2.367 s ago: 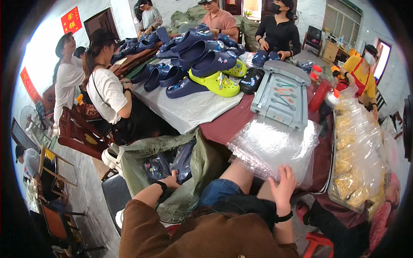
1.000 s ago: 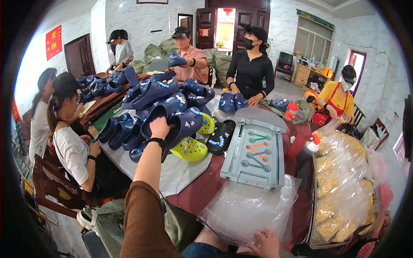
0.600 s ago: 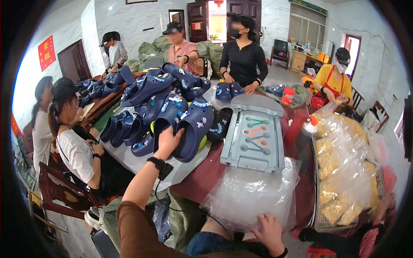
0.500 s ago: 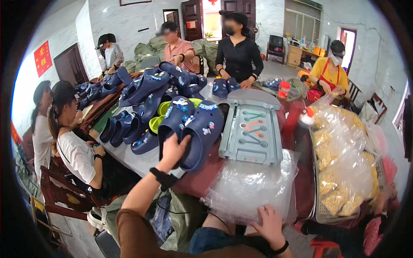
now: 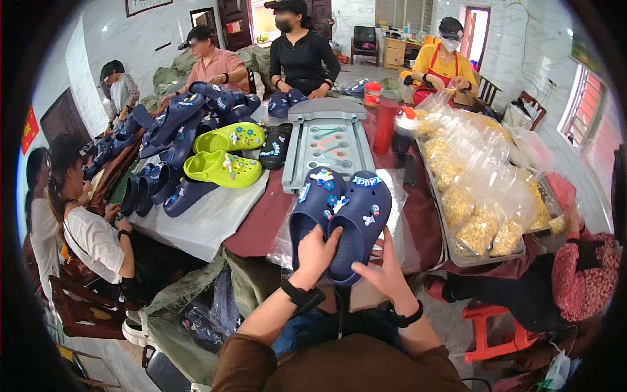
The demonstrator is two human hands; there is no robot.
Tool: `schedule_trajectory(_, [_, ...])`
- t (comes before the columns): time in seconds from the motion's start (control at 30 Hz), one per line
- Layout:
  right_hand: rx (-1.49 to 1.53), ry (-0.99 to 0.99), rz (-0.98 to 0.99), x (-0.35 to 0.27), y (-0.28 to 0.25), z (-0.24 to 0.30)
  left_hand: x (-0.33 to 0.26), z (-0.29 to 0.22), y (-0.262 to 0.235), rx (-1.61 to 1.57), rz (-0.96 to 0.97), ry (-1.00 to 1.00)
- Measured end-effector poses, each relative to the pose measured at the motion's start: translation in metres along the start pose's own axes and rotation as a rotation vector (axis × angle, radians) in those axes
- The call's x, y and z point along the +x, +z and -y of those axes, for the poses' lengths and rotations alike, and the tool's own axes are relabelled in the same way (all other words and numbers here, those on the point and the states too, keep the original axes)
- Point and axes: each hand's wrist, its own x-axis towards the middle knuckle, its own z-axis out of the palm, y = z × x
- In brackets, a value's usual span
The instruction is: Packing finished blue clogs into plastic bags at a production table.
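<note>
The left hand [image 5: 315, 255] is pinching a pair of navy clogs [image 5: 369, 208] by their inner sides, above clear plastic bags [image 5: 406, 236]; the right hand [image 5: 386, 273] is resting half-open beside one heel. This pair is lacking any bag; other clogs [image 5: 175, 119] are lying heaped.

And there's the maroon-covered tabletop [image 5: 251, 228]: grey plastic board [image 5: 328, 140], red-lidded jar [image 5: 372, 96], rimmed tray [image 5: 483, 261], and white sheeting [image 5: 225, 219] heaped with clogs [image 5: 171, 124]!

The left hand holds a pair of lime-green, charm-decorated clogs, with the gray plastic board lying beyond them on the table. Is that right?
One error: in the head view, the clogs in the left hand are navy blue, not lime-green. The rest holds.
</note>
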Motion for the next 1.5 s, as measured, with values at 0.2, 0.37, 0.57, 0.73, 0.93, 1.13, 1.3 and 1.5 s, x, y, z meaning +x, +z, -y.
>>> schedule_trajectory(0.2, [-0.397,-0.139,-0.267,0.006,-0.03,-0.104,-0.036,0.01,0.01,-0.004,0.253,0.131])
schedule_trajectory(0.37, [-0.544,-0.179,-0.379,0.001,-0.028,-0.098,-0.056,0.0,-0.028,0.044,0.263,0.27])
schedule_trajectory(0.57, [-0.681,-0.107,-0.36,0.007,-0.023,-0.067,-0.064,0.007,-0.034,0.23,0.156,0.36])
schedule_trajectory(0.73, [-0.59,-0.093,-0.358,0.01,-0.024,-0.063,-0.073,0.016,-0.015,0.196,0.153,0.307])
schedule_trajectory(0.93, [-0.494,-0.108,-0.369,0.007,-0.026,-0.062,-0.066,0.018,-0.026,-0.205,0.048,0.109])
schedule_trajectory(1.13, [-0.38,-0.123,-0.356,0.023,-0.017,-0.064,-0.053,0.003,-0.037,-1.141,0.244,-0.456])
schedule_trajectory(1.3, [-0.444,-0.031,-0.29,0.022,-0.017,-0.072,-0.059,0.013,-0.008,-1.086,0.299,-0.509])
schedule_trajectory(1.5, [-0.72,-0.106,-0.505,0.003,-0.013,-0.05,-0.063,0.002,-0.005,-0.926,0.381,-0.452])
